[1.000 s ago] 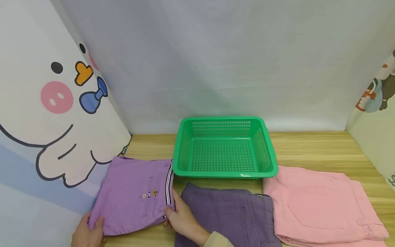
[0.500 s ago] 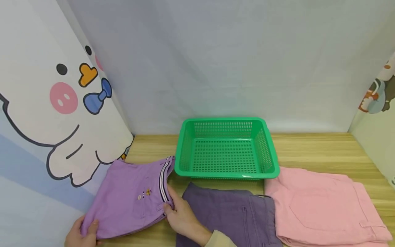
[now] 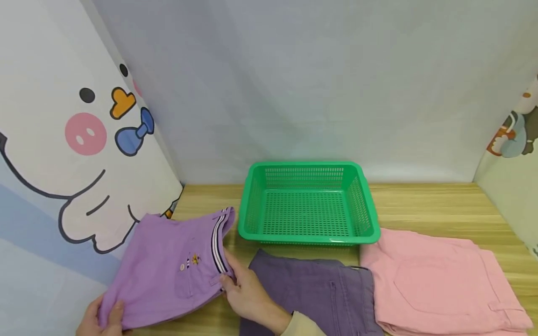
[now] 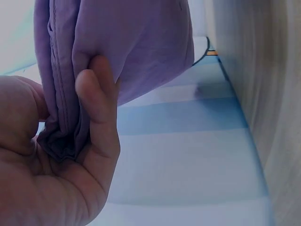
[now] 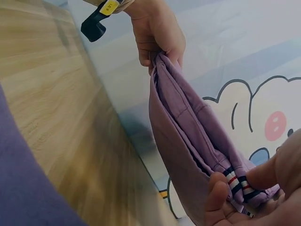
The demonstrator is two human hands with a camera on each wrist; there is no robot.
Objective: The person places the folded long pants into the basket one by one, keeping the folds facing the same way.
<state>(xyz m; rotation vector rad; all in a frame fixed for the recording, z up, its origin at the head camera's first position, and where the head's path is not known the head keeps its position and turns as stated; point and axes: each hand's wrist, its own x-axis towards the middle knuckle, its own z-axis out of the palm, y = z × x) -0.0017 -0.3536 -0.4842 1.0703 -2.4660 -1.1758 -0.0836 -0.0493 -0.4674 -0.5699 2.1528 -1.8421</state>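
Note:
Folded lilac trousers (image 3: 164, 270) with a striped waistband (image 3: 216, 245), a buttoned pocket and a small yellow embroidered patch hang between both hands at the left of the head view. My left hand (image 3: 102, 319) pinches their near left corner; in the left wrist view its fingers (image 4: 103, 117) curl round the layered fabric. My right hand (image 3: 250, 294) grips the waistband end, thumb on top. The right wrist view shows the stacked layers edge-on, with the trousers (image 5: 178, 127) lifted over the wooden table and the right thumb pressing the striped band.
A green mesh basket (image 3: 308, 239) with nothing in it stands at the back middle of the wooden table (image 3: 428, 205). Folded dark purple trousers (image 3: 307, 289) lie before it, and folded pink trousers (image 3: 441, 280) lie to the right. A cartoon-printed curtain (image 3: 54, 154) borders the left side.
Both hands have moved the lilac trousers left, the left hand farther. The waistband has tilted and its far end now stands apart from the basket.

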